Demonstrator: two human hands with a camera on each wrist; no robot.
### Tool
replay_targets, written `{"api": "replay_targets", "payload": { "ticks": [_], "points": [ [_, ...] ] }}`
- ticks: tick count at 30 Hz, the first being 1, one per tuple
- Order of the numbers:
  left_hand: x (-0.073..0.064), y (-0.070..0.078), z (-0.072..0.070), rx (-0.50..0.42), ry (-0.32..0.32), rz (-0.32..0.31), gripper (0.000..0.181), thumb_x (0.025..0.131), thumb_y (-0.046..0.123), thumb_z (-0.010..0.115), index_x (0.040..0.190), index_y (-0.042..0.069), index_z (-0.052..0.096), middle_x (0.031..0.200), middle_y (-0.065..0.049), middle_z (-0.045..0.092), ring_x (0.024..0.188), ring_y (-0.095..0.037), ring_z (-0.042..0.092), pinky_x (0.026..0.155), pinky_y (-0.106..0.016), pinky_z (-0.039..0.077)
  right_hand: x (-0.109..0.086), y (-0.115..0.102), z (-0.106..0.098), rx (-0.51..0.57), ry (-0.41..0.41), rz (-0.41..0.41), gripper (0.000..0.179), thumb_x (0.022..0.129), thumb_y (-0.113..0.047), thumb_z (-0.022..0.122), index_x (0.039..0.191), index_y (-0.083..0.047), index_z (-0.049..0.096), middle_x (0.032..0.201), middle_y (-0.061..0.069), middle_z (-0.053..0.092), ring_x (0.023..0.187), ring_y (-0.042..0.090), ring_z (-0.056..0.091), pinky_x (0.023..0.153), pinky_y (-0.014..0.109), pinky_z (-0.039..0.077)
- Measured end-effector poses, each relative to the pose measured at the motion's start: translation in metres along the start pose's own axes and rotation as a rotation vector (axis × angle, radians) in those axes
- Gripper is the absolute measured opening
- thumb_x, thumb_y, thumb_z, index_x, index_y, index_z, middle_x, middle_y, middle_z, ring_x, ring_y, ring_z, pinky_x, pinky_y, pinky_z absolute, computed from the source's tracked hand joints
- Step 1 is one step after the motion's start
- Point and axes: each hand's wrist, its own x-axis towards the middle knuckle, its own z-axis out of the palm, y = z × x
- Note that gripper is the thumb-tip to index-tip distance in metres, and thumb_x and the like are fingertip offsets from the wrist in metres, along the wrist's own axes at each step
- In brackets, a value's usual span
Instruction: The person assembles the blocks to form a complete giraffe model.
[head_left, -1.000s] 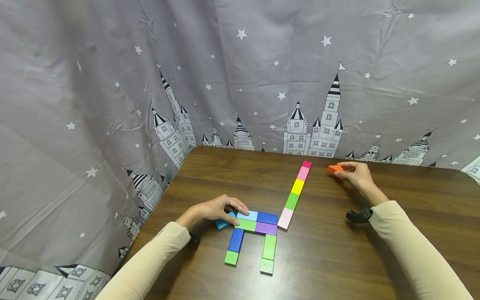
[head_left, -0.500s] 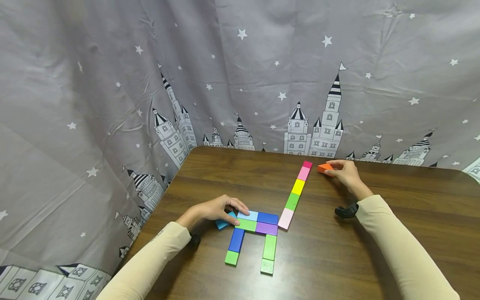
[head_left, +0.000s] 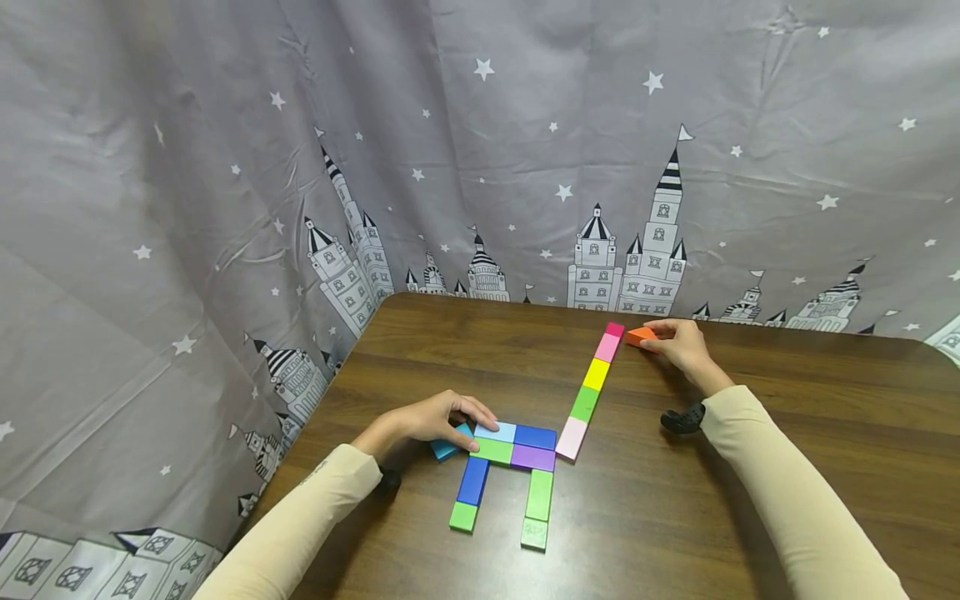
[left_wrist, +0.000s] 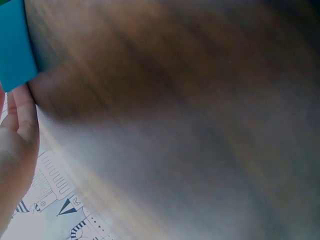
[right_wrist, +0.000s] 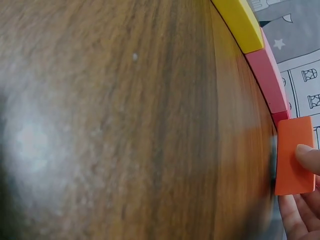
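Observation:
In the head view my right hand (head_left: 681,346) pinches an orange block (right_wrist: 293,155), holding it just right of the crimson end block (head_left: 615,329). The right wrist view shows the thumb on the orange block's broad face and fingers behind it. My left hand (head_left: 435,417) rests at the left end of a flat block figure. Its fingertips touch the light-blue block (head_left: 502,432) and its thumb lies on the green block (head_left: 495,451). Partly beneath this hand is a teal block (left_wrist: 17,47), tilted against the figure's left end.
A slanting row of pink, yellow (head_left: 596,374), green and pale pink blocks runs to the figure's right end. Dark blue (head_left: 472,481) and green (head_left: 539,494) blocks form two legs toward the front. A grey castle-print curtain (head_left: 480,150) hangs behind the wooden table (head_left: 675,517).
My right hand has carried the orange block leftward, close to the crimson end of the row. The left hand and the laid blocks have stayed in place.

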Motion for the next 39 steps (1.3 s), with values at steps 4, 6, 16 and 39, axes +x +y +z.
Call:
{"api": "replay_targets", "payload": {
  "ticks": [4,6,16,39],
  "points": [
    [-0.0001,0.0011,-0.0004,-0.004,-0.001,0.001,0.036,0.087,0.007,0.077,0.123,0.004,0.071,0.129,-0.005,0.064,0.121,-0.017,0.055,0.101,-0.032,0.045,0.0001,-0.0024,0.0011,0.0,0.002,0.005,0.042,0.086,-0.002,0.077,0.123,0.013,0.064,0.112,0.031,0.066,0.088,0.015,0.059,0.068,0.013,0.043],
    [0.0001,0.0014,-0.0008,-0.004,0.0,0.005,0.036,0.088,0.008,0.077,0.123,0.004,0.071,0.128,-0.005,0.064,0.121,-0.017,0.055,0.101,-0.032,0.045,0.0001,-0.0032,0.0015,0.0,0.004,0.011,0.042,0.086,-0.003,0.077,0.123,0.012,0.064,0.112,0.031,0.066,0.091,0.02,0.06,0.069,0.014,0.042],
    [-0.0009,0.0021,0.0008,-0.001,0.003,0.004,0.036,0.087,0.006,0.077,0.123,0.002,0.071,0.128,-0.006,0.064,0.121,-0.017,0.055,0.101,-0.032,0.045,-0.0013,-0.004,0.0047,-0.021,0.017,0.028,0.042,0.086,-0.006,0.078,0.121,0.012,0.065,0.112,0.03,0.067,0.1,0.032,0.061,0.072,0.017,0.042],
    [-0.0009,0.003,-0.0005,0.007,-0.001,0.005,0.036,0.087,0.006,0.077,0.123,0.002,0.07,0.129,-0.007,0.064,0.121,-0.019,0.055,0.1,-0.033,0.045,-0.0002,-0.0056,0.0045,-0.019,0.001,0.021,0.045,0.086,-0.006,0.079,0.123,0.012,0.063,0.115,0.031,0.065,0.103,0.037,0.06,0.072,0.017,0.042]
  ]
}}
